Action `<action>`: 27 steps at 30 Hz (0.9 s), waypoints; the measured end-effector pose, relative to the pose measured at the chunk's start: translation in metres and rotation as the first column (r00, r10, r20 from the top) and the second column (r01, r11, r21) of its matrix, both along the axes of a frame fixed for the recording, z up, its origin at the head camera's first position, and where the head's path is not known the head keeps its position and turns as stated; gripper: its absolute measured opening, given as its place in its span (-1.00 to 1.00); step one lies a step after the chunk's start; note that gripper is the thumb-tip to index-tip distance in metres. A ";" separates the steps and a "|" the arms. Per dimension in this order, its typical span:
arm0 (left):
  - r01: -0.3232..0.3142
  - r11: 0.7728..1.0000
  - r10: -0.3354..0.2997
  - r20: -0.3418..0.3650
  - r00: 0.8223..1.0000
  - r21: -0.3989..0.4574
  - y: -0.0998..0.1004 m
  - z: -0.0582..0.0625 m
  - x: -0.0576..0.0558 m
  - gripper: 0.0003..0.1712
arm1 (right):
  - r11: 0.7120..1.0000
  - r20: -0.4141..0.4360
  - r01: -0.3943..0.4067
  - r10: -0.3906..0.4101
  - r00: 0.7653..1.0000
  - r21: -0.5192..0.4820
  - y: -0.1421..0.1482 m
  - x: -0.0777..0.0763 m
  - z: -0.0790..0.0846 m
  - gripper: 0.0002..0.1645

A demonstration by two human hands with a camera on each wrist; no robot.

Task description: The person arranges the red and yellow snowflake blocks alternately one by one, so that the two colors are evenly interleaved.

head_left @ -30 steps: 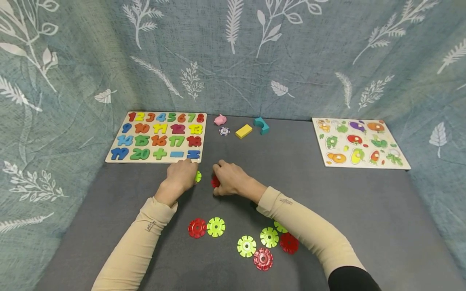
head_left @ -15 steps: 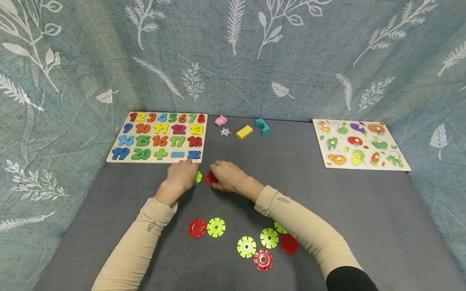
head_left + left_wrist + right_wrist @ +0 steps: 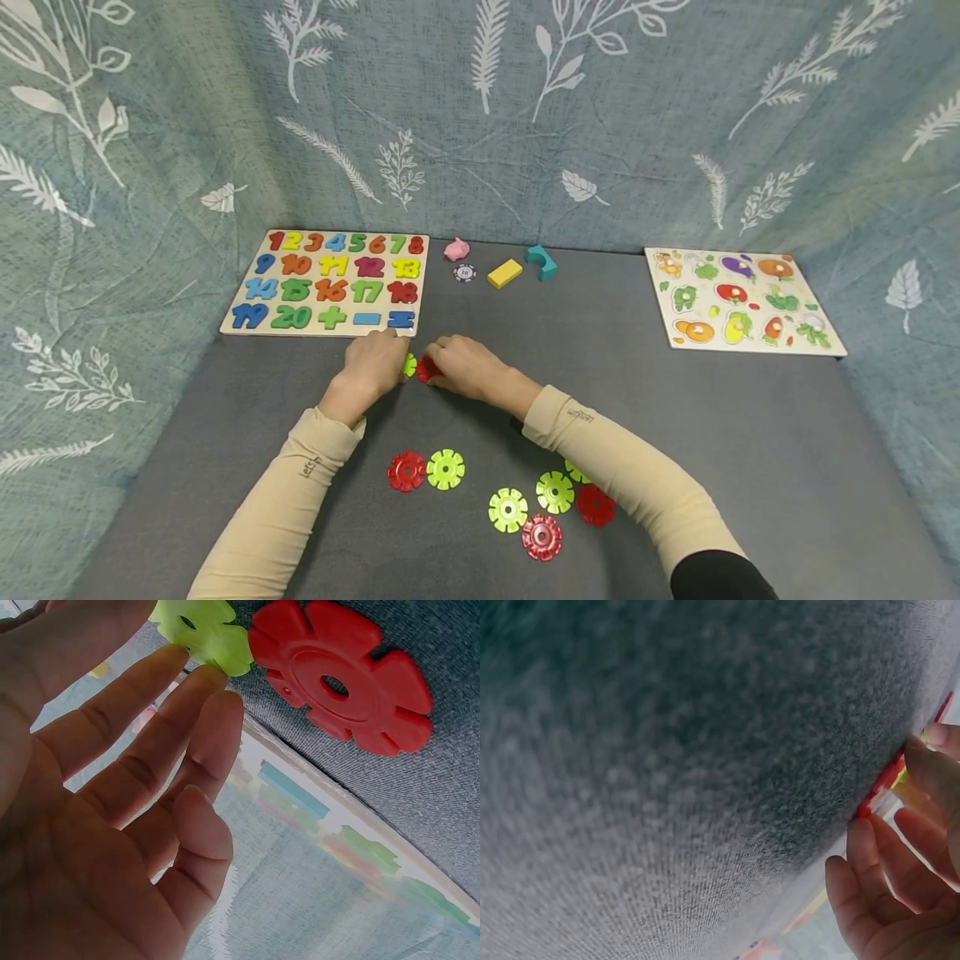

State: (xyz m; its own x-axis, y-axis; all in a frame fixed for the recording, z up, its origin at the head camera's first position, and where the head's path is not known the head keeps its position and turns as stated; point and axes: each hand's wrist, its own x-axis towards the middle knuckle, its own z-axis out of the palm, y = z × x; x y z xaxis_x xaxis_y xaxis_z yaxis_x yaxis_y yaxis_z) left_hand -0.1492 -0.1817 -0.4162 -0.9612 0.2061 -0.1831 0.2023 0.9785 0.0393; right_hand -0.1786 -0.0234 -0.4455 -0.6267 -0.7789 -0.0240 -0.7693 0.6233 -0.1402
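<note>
Left hand (image 3: 367,364) holding yellow-green slotted disc (image 3: 214,634) at fingertips, fingers bent and spaced apart. Red slotted disc (image 3: 367,690) meeting it edge to edge in left wrist view. Right hand (image 3: 468,367), at 3 o'clock from left, pinching second red disc (image 3: 424,370) just beside yellow-green one; contact, cannot tell. Number puzzle board (image 3: 348,321) lying at left hand's 11 o'clock, loose discs (image 3: 542,550) lying between right hand's 4 and 7 o'clock.

Table (image 3: 585,333): five red discs (image 3: 407,472), five green discs (image 3: 446,469) visible; two hands (image 3: 372,362). Toward far edge: two puzzle boards (image 3: 348,332), one pink pig (image 3: 457,249), one chip (image 3: 464,273), one yellow block (image 3: 505,273), one teal arch (image 3: 542,262).
</note>
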 end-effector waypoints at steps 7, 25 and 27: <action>-0.009 1.000 0.009 0.017 1.000 0.025 -0.003 0.000 -0.001 -0.64 | 1.000 -0.021 -0.007 0.007 1.000 0.002 0.000 0.001 -0.001 -0.61; 0.022 1.000 -0.023 0.013 1.000 0.015 -0.003 0.005 0.002 -0.48 | 1.000 0.009 0.000 0.000 1.000 -0.025 0.010 0.002 0.001 -0.51; 0.021 0.999 -0.021 -0.005 1.000 0.027 -0.002 0.006 0.003 -0.44 | 1.000 0.004 0.004 -0.004 1.000 -0.025 0.012 0.002 0.003 -0.51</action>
